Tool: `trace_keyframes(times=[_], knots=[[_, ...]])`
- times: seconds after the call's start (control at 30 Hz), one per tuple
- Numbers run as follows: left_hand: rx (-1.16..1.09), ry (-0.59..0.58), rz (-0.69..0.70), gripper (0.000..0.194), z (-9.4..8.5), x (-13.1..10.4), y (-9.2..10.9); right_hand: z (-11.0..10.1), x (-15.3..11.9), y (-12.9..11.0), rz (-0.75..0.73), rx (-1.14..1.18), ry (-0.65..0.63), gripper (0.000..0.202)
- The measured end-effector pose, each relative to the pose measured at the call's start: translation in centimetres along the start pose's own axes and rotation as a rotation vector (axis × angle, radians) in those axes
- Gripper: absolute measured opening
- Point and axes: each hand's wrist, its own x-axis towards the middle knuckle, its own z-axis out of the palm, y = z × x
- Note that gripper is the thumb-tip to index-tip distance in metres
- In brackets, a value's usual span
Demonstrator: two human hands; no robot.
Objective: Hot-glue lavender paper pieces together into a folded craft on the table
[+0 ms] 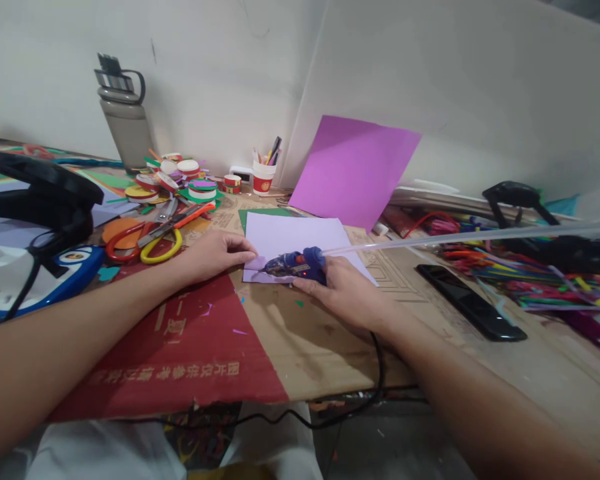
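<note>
My right hand [343,290] is wrapped round a blue glue gun [297,265] with a long clear glue stick [405,242] reaching out of its back to the right. The gun's nozzle points left, over the lower left corner of a pale lilac sheet [300,233]. My left hand [220,255] is at the sheet's left edge, its fingers pressed together on a small lilac piece [256,263] near the nozzle. A green sheet [260,215] lies partly under the lilac one.
Orange-handled scissors [130,241] and yellow-handled scissors [163,247] lie left. Paper rolls [167,180], a bottle [125,123] and a pen cup [264,177] stand behind. A phone [470,303] and pipe cleaners [500,267] lie right. The gun's black cable [380,363] hangs over the front edge.
</note>
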Motion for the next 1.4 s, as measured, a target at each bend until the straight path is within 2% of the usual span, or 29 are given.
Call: trace_keyframes(times=[0.3,0.83,1.4], knots=[[-0.025,-0.006,0.008,0.029,0.1,0.1,-0.3,1.0,0.4,-0.8,-0.012,-0.033,0.008,0.029],[-0.012,-0.003,0.007,0.031,0.0,0.1,-0.4,1.4,0.6,-0.5,-0.035,0.035,-0.017,0.03],[0.01,-0.006,0.006,0.03,-0.1,0.0,-0.2,1.5,0.6,-1.6,-0.02,-0.003,-0.015,0.028]])
